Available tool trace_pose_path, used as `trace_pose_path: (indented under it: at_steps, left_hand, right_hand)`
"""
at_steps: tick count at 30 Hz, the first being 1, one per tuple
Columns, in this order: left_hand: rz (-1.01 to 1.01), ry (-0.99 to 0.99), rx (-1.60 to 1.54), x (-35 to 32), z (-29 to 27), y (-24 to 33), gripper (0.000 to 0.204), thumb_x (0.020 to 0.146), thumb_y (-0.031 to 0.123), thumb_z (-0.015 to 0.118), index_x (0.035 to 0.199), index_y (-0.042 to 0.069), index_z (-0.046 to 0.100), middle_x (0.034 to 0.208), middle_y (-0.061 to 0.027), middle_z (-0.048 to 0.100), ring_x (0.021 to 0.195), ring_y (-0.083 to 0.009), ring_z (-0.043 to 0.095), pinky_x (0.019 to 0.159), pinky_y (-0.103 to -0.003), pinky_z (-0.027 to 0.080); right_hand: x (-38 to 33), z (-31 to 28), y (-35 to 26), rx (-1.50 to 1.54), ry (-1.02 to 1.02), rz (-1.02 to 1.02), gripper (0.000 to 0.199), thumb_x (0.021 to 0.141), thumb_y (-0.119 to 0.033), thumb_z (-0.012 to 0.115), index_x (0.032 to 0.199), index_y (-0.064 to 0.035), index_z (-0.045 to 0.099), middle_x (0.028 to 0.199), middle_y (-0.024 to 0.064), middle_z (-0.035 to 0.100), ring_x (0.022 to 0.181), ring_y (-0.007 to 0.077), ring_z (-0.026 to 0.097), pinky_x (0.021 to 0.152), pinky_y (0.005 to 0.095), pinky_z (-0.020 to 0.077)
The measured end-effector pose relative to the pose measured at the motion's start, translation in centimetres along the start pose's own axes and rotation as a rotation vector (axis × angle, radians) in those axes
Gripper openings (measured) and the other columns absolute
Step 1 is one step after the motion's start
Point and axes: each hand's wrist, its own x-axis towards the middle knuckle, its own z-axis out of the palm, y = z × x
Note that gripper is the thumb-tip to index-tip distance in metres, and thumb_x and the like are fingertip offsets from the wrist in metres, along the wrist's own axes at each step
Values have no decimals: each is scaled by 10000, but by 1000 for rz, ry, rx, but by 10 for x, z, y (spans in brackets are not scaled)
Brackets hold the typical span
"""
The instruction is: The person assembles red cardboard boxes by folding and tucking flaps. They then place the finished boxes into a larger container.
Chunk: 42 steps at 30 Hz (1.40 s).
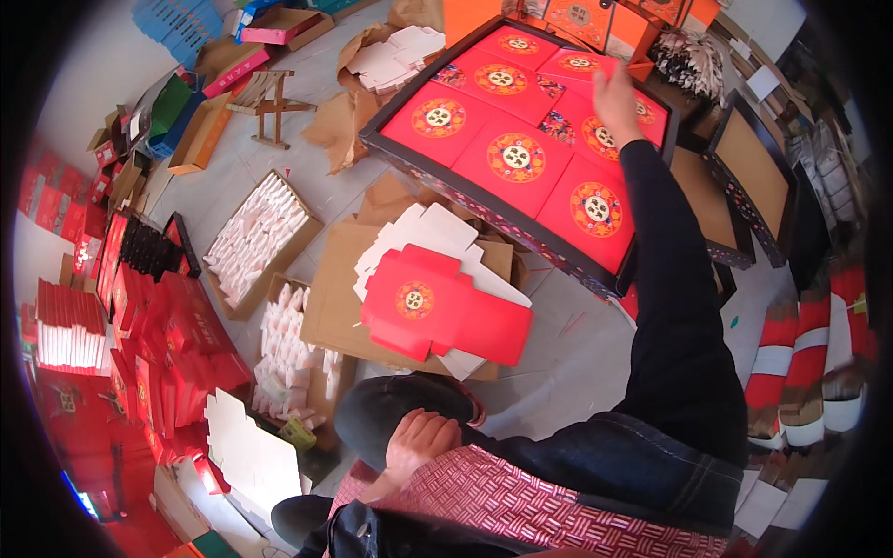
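Observation:
My right hand [616, 104] reaches across a large black-rimmed tray [502, 209], its fingers closed at the edge of a red box [574, 63]. This box sits slightly askew near the tray's far side. Around it lie several more red square boxes, among them one [516, 158] with a round floral emblem. Patterned strips [556, 127] show in the gaps between them. My left hand [423, 446] rests on my knee, fingers lying over it and holding nothing. Below the tray, flat unfolded red carton blanks [446, 307] lie on a stack with white undersides.
Cartons of small white wrapped packets [260, 237] stand on the floor at left, near a wooden folding stool [270, 107]. Stacked red boxes [177, 344] fill the left side. Orange boxes [642, 33] stand behind the tray; black-framed trays [753, 163] lean at right.

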Motion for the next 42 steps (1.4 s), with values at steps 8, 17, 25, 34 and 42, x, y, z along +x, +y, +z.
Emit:
trace_pose_path:
  at_steps: [8, 17, 25, 34, 42]
  left_hand:
    - [3, -9, 5, -3, 6, 3, 131, 644, 76, 710, 754, 70, 639, 771, -40, 647, 787, -197, 638, 818, -383, 512]
    - [-8, -26, -21, 5, 3, 9, 155, 630, 81, 714, 768, 59, 647, 778, -48, 651, 794, -203, 642, 821, -390, 512]
    - [-28, -63, -236, 12, -8, 1, 160, 711, 75, 678, 861, 45, 634, 846, -87, 647, 830, -249, 633, 782, -392, 520]
    - [-1214, 76, -1428, 219, 35, -84, 742, 811, 469, 684, 1252, -73, 432, 1128, -179, 539, 1140, -302, 511, 809, -421, 531]
    - [-953, 420, -1658, 237, 38, -79, 301, 835, 179, 621, 1075, 16, 541, 914, -101, 592, 826, -261, 637, 757, -436, 549]
  right_hand:
    - [-17, 0, -14, -233, -304, 125, 654, 962, -381, 366, 1482, -83, 104, 1489, 155, 289, 1373, 323, 277, 1035, 692, 130]
    - [-10, 4, -40, -538, -420, 113, 551, 963, -447, 363, 1414, -132, 335, 1398, 84, 443, 1346, 304, 311, 994, 763, 132]
    - [1, -1, -52, -687, -485, 13, 478, 926, -409, 451, 1272, -88, 530, 1311, 119, 515, 1268, 359, 405, 960, 753, 214]
    - [-131, -81, -107, 193, -182, -269, 267, 858, -235, 614, 1047, -51, 657, 1020, 157, 667, 976, 293, 640, 837, 343, 497]
    - [-234, -140, -96, 304, 268, -185, 357, 850, -137, 652, 1154, 32, 571, 1226, 196, 552, 1162, 304, 534, 973, 364, 426]
